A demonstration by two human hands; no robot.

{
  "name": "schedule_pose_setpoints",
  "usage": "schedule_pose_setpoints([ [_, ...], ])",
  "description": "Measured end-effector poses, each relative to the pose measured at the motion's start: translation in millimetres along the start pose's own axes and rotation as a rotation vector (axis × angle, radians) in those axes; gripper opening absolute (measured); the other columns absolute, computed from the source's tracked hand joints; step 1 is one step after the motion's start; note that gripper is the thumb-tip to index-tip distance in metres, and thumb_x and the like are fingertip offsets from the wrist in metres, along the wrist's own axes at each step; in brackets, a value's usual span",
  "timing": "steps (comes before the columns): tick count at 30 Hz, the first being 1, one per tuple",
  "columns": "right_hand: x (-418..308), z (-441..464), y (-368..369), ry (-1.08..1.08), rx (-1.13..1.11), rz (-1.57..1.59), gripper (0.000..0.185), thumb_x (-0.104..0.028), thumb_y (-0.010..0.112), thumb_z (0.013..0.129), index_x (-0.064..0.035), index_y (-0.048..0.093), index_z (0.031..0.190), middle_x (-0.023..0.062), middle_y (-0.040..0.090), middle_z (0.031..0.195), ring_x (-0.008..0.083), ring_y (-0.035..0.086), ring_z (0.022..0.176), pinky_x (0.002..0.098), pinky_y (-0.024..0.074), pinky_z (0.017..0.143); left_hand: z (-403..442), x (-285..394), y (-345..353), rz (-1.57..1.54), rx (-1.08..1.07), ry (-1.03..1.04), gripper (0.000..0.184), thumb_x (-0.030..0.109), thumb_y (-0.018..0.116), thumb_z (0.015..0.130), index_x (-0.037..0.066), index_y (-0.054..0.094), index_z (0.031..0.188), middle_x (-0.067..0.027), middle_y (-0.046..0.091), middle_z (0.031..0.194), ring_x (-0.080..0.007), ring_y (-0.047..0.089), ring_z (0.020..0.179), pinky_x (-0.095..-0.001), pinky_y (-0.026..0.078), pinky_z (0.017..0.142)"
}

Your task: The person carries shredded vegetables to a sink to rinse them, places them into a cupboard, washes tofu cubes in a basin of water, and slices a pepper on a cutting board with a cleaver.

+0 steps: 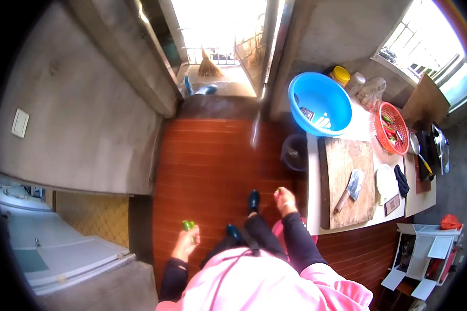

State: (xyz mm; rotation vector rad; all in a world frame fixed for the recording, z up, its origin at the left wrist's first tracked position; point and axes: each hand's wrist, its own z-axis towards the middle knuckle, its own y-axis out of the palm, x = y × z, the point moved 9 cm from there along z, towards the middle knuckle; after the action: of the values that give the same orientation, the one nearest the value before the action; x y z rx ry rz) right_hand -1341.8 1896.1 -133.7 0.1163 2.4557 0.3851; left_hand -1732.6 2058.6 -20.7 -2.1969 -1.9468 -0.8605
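My left hand (186,243) is closed around green peppers (188,225), which poke out above the fingers over the red-brown floor. My right hand (285,201) is held out near the counter's left edge, its fingers pinched together. A small greenish bit shows at those fingertips, too small to name. On the counter lies a thick wooden chopping board (350,181), with a cleaver (354,184) resting on it. Behind the board, a red plastic basket (391,128) holds red and green peppers.
A large blue basin (320,103) stands at the counter's far end. Beside the board are a white plate (386,180) and a phone (392,204). A dark bucket (294,152) sits on the floor by the counter. An open doorway with a broom (209,66) lies ahead.
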Motion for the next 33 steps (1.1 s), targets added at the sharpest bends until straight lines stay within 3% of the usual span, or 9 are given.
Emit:
schedule_pose_setpoints([
  [8, -97.3, 98.3, 2.3, -0.164, 0.37, 0.414, 0.023, -0.017, 0.048, 0.088, 0.0053, 0.051, 0.09, 0.0128, 0.057, 0.081, 0.0267, 0.057, 0.072, 0.0313, 0.0524, 0.064, 32.4, 57.3, 79.2, 0.1, 0.006, -0.047, 0.015, 0.002, 0.053, 0.077, 0.004, 0.049, 0.091, -0.0035, 0.049, 0.068, -0.0116, 0.047, 0.055, -0.0222, 0.04, 0.045],
  [11, -95.1, 121.2, 50.0, 0.004, 0.034, 0.062, 0.021, -0.017, 0.046, 0.087, 0.0009, 0.05, 0.096, 0.0144, 0.057, 0.087, 0.0242, 0.058, 0.074, 0.0324, 0.0519, 0.062, 48.2, 87.6, 116.1, 0.125, 0.034, -0.025, 0.014, 0.002, 0.053, 0.078, 0.004, 0.048, 0.091, -0.0036, 0.049, 0.068, -0.0112, 0.046, 0.054, -0.0215, 0.039, 0.045],
  [12, -98.6, 107.3, 74.2, 0.031, -0.11, -0.076, 0.017, -0.018, 0.047, 0.085, -0.0016, 0.053, 0.084, 0.0123, 0.058, 0.074, 0.0217, 0.057, 0.064, 0.0318, 0.0498, 0.055, 52.9, 96.9, 135.4, 0.105, -0.002, -0.02, 0.014, 0.002, 0.053, 0.079, 0.004, 0.048, 0.091, -0.0037, 0.049, 0.069, -0.0107, 0.046, 0.054, -0.0208, 0.039, 0.045],
  [14, -97.1, 72.6, 102.1, 0.158, -0.233, -0.286, 0.014, -0.017, 0.05, 0.084, -0.0037, 0.053, 0.083, 0.0089, 0.058, 0.073, 0.0186, 0.055, 0.056, 0.0295, 0.0479, 0.05, 66.4, 112.9, 176.9, 0.097, -0.071, -0.018, 0.012, 0.003, 0.052, 0.08, 0.005, 0.048, 0.091, -0.0035, 0.048, 0.069, -0.0091, 0.045, 0.053, -0.0187, 0.037, 0.043],
  [17, -109.2, 18.9, 130.2, 0.221, -0.506, -0.637, 0.038, -0.019, 0.056, 0.083, -0.0013, 0.048, 0.116, 0.0096, 0.059, 0.097, 0.0169, 0.059, 0.08, 0.0271, 0.0504, 0.067, 83.5, 129.1, 246.3, 0.21, -0.229, -0.012, 0.014, 0.013, 0.056, 0.082, 0.006, 0.048, 0.092, -0.0027, 0.047, 0.068, -0.0079, 0.041, 0.049, -0.0176, 0.033, 0.039],
  [22, -226.6, -87.9, 217.1, 0.178, -1.004, -0.418, 0.033, -0.013, 0.049, 0.087, 0.0027, 0.047, 0.115, 0.0145, 0.055, 0.108, 0.0231, 0.056, 0.098, 0.0318, 0.0478, 0.08, 103.6, 152.8, 393.7, 0.313, -0.606, -0.144, 0.033, 0.04, 0.043, 0.087, 0.01, 0.048, 0.099, -0.002, 0.045, 0.067, -0.007, 0.036, 0.047, -0.0174, 0.027, 0.037],
  [27, -354.0, 28.0, 217.9, -0.297, -0.473, -0.196, 0.028, -0.01, 0.052, 0.085, 0.0, 0.05, 0.111, 0.0108, 0.057, 0.103, 0.019, 0.057, 0.09, 0.0297, 0.0481, 0.076, 139.3, 182.1, 565.1, 0.591, -0.826, -0.025, 0.024, 0.027, 0.053, 0.085, 0.009, 0.046, 0.099, 0.0, 0.047, 0.073, -0.0093, 0.046, 0.055, -0.0216, 0.037, 0.043],
  [31, -389.7, 152.3, 135.4, -0.328, 0.161, 0.052, 0.032, -0.017, 0.054, 0.081, 0.0006, 0.052, 0.108, 0.0144, 0.058, 0.102, 0.0237, 0.057, 0.093, 0.0345, 0.0467, 0.078, 209.3, 174.7, 671.4, 0.927, -0.823, 0.092, 0.031, 0.024, 0.058, 0.08, 0.005, 0.045, 0.1, -0.0024, 0.048, 0.079, -0.0082, 0.05, 0.057, -0.0202, 0.043, 0.046],
  [33, -376.8, 226.5, 53.3, -0.342, 0.554, -0.171, 0.034, -0.019, 0.054, 0.081, -0.0015, 0.05, 0.11, 0.013, 0.058, 0.094, 0.0228, 0.056, 0.084, 0.0335, 0.0462, 0.072, 251.8, 161.7, 703.9, 1.086, -0.774, 0.069, 0.038, 0.019, 0.06, 0.076, 0.002, 0.044, 0.105, -0.0097, 0.052, 0.085, -0.0183, 0.056, 0.072, -0.0298, 0.048, 0.058],
])
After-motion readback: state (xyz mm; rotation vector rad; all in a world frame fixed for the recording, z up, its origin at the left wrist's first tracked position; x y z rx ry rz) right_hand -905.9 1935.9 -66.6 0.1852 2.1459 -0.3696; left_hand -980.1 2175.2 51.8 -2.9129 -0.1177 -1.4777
